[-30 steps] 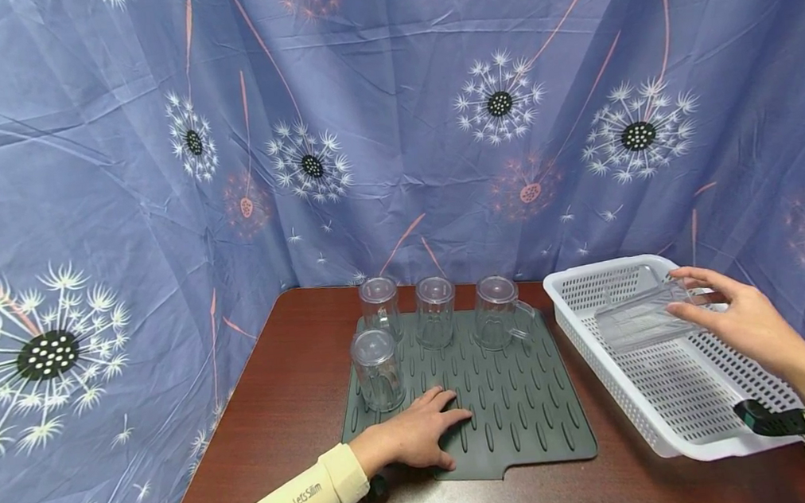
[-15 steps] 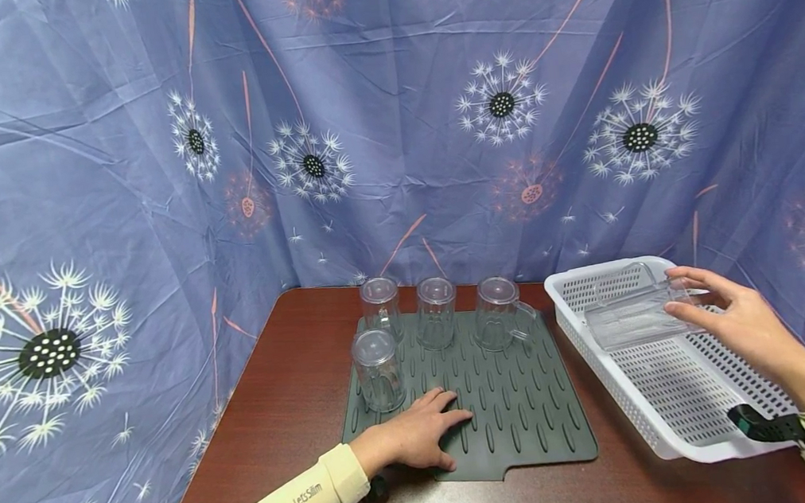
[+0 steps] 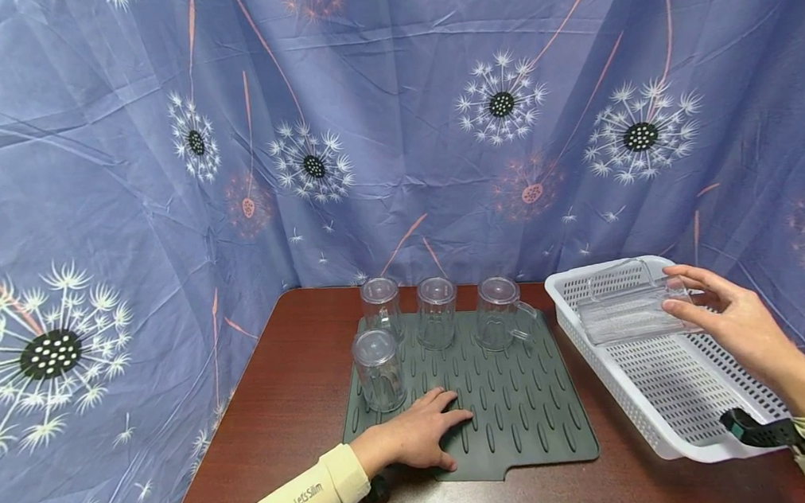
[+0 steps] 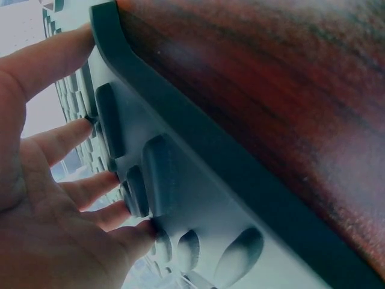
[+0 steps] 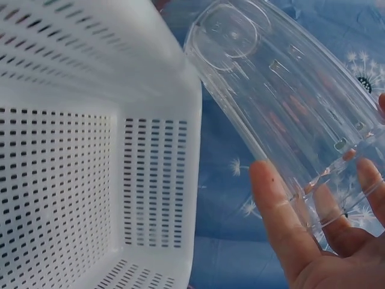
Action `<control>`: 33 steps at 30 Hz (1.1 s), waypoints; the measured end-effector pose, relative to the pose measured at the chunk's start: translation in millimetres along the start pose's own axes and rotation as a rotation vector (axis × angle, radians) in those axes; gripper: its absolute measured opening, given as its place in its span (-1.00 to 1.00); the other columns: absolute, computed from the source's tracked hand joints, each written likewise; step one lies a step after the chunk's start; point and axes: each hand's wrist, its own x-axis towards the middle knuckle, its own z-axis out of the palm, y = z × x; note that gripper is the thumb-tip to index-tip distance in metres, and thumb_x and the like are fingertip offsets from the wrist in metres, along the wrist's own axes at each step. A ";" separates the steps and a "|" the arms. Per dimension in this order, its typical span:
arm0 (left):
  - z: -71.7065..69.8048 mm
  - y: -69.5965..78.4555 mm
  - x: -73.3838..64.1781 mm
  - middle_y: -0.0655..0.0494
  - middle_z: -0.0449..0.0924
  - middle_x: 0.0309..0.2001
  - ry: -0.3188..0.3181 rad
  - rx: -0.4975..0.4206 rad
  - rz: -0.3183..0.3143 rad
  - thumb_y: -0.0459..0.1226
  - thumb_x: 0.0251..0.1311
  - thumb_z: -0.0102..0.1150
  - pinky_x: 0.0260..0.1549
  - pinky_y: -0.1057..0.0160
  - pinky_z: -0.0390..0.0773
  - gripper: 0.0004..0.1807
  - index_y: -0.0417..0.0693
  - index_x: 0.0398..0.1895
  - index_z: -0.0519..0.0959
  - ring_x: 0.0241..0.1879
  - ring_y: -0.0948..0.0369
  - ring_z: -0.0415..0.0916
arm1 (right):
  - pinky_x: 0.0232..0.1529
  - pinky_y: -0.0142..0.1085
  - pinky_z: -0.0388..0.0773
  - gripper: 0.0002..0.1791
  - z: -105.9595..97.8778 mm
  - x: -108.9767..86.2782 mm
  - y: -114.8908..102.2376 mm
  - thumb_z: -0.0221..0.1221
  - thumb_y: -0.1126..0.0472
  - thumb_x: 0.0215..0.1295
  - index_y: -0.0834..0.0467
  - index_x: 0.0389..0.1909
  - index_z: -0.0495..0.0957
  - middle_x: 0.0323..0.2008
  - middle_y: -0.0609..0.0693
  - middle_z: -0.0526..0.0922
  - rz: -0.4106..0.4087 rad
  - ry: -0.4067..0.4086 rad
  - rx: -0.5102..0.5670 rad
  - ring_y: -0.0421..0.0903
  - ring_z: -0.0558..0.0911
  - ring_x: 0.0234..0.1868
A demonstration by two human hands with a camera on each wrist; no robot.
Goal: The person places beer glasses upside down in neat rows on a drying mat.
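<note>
My right hand grips a clear mug near its rim, thumb on one side and fingers on the other. The mug lies on its side in the air above the white basket, its base pointing left and its handle at the upper side. In the right wrist view the same mug slants across, its base at the top left. My left hand rests on the dark ribbed mat, fingers spread; in the left wrist view its fingertips touch the mat near the edge.
Several clear mugs stand upside down on the mat: a back-left mug, a back-middle mug, a back-right mug with its handle to the right, and a nearer left mug. A patterned blue cloth hangs behind the brown table.
My right hand and the mug have shifted slightly left, and the mug has rolled so its handle stands up more clearly. My left hand has stayed in place on the mat.
</note>
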 end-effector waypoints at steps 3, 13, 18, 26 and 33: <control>-0.6 -0.3 -0.3 0.04 0.09 0.57 -0.004 -0.009 0.001 0.08 0.13 0.43 0.45 0.02 0.20 -0.16 0.35 0.50 0.30 0.57 0.02 0.00 | -0.30 -0.56 0.54 -0.41 2.5 -1.0 -4.4 0.26 0.17 0.40 -0.08 0.42 0.39 0.00 -0.47 0.51 0.003 0.007 0.034 -0.60 0.55 -0.14; -1.4 -0.8 0.0 0.05 0.10 0.56 -0.004 -0.007 0.003 0.08 0.13 0.43 0.45 0.02 0.21 -0.16 0.35 0.50 0.30 0.57 0.02 0.00 | -0.28 -0.59 0.48 -0.43 14.5 -6.7 -17.0 0.23 0.28 0.40 -0.07 0.39 0.43 -0.02 -0.45 0.57 -0.015 0.016 0.181 -0.52 0.59 -0.18; -1.9 -0.1 -0.3 0.04 0.10 0.56 -0.004 -0.009 0.001 0.07 0.12 0.44 0.45 0.02 0.21 -0.16 0.35 0.49 0.31 0.57 0.01 0.00 | -0.27 -0.53 0.53 -0.44 20.8 -10.0 -24.1 0.18 0.42 0.38 0.03 0.37 0.45 -0.01 -0.31 0.63 0.000 -0.016 0.425 -0.44 0.62 -0.13; -2.1 0.3 -0.8 0.04 0.10 0.56 0.001 -0.010 0.001 0.07 0.12 0.45 0.44 0.03 0.22 -0.16 0.34 0.49 0.32 0.57 0.00 0.01 | -0.24 -0.52 0.55 -0.43 33.1 -16.2 -36.1 0.18 0.44 0.38 0.14 0.39 0.41 -0.01 -0.24 0.62 -0.009 -0.023 0.519 -0.41 0.61 -0.12; -1.3 0.2 -1.2 0.03 0.11 0.56 0.004 -0.011 0.005 0.07 0.11 0.45 0.44 0.02 0.22 -0.15 0.34 0.49 0.32 0.56 -0.01 0.02 | -0.24 -0.52 0.53 -0.44 40.9 -20.2 -44.1 0.18 0.41 0.39 0.15 0.39 0.40 0.01 -0.24 0.61 0.003 -0.013 0.524 -0.41 0.60 -0.13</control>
